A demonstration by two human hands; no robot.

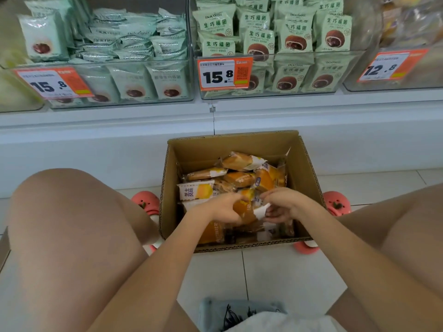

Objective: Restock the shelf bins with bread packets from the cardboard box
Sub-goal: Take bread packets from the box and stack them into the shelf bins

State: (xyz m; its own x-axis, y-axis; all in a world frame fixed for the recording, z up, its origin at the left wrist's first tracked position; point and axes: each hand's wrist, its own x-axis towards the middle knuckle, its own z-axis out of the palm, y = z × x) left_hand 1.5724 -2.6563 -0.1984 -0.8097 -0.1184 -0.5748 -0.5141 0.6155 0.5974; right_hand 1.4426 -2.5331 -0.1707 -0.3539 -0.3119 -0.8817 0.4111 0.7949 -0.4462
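Both hands down in the cardboard box (239, 144): I see left hand (225, 210) and right hand (284, 204) fingers pinching one orange bread packet (247, 210) between them.

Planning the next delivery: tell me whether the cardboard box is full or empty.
Partly full: the cardboard box holds bread packets below its rim.

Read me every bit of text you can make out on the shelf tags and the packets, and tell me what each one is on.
"15.8" on the left orange price tag.
"15.8" on the middle orange price tag, with a QR code; its small print is unreadable.
"12.8" on the right orange price tag.
"生巧福团" on the green packets in the middle bin.
"芝士风味" on a yellow bread packet in the cardboard box.
The brand line on the green packets is too blurred to read.
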